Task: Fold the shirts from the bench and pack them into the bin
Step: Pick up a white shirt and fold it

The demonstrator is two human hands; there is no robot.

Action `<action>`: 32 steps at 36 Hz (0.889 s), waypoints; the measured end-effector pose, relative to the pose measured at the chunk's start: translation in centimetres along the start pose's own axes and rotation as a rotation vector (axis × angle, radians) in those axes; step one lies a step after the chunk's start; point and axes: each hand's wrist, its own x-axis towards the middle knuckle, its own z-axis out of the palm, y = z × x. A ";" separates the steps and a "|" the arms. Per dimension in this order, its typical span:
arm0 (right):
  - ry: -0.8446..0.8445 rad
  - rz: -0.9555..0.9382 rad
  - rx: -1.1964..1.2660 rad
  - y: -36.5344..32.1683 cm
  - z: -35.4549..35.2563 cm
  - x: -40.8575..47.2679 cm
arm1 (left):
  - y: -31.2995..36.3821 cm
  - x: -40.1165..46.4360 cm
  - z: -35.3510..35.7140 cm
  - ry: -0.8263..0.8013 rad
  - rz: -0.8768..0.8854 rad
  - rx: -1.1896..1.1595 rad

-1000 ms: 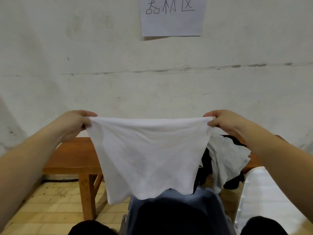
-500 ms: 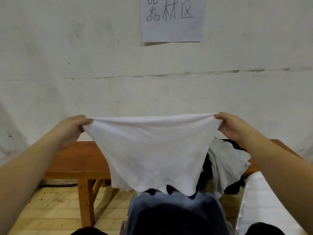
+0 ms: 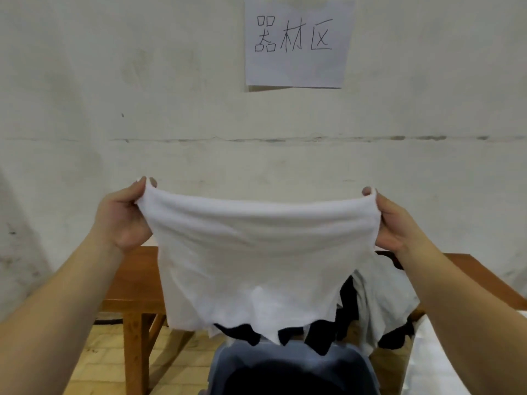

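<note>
Shirt point(image 3: 256, 266) first: it's a white one, held up in the air by its top edge, stretched wide between the 2 hands in front of the wall. Left hand point(image 3: 122, 218) has its fingers curled over the left corner, thumb side facing us, fingertips poking up over the fold. Right hand point(image 3: 396, 223) does the same on the right corner, pinching the cloth tight. Top edge sags a little in the middle, and the rest hangs down with a ragged-looking bottom edge.

Right below the hanging hem sits the bin point(image 3: 291, 363), greyish blue, dark inside, can't tell what's in it. Behind the shirt there's the wooden bench point(image 3: 137, 280) running along the wall, and on its right part a pile of clothes point(image 3: 382, 303), light grey and black stuff drooping over the front edge. Some white sheet-like thing point(image 3: 445, 366) is at the lower right, hard to tell what it is.

Up on the wall point(image 3: 114, 95) there's a paper sign point(image 3: 296, 44) with handwritten characters. Floor point(image 3: 176, 363) looks like yellowish brick.
</note>
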 end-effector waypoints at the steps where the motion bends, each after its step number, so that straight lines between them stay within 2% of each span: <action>1: -0.061 -0.033 0.022 -0.4 1.0 -0.1 | 0.3 -0.3 1.0 -0.078 0.013 0.000; 5: -0.286 -0.114 -0.089 -0.2 5.3 0.9 | -1.0 0.7 5.5 -0.205 0.129 0.265; 7: -0.284 -0.133 -0.198 0.6 7.9 1.2 | -2.4 1.2 7.7 -0.212 0.167 0.395; 10: -0.236 -0.191 -0.386 1.8 11.7 0.6 | -4.5 1.5 10.4 -0.208 0.173 0.451; 17: -0.245 -0.359 -0.401 4.6 14.7 0.7 | -7.7 0.8 14.6 -0.257 0.087 0.347; 24: -0.189 -0.352 -0.423 4.6 15.0 0.7 | -8.4 0.7 15.5 -0.247 0.090 0.370; 32: -0.345 -0.261 -0.495 3.2 14.9 0.7 | -8.5 1.6 14.3 -0.335 -0.235 0.236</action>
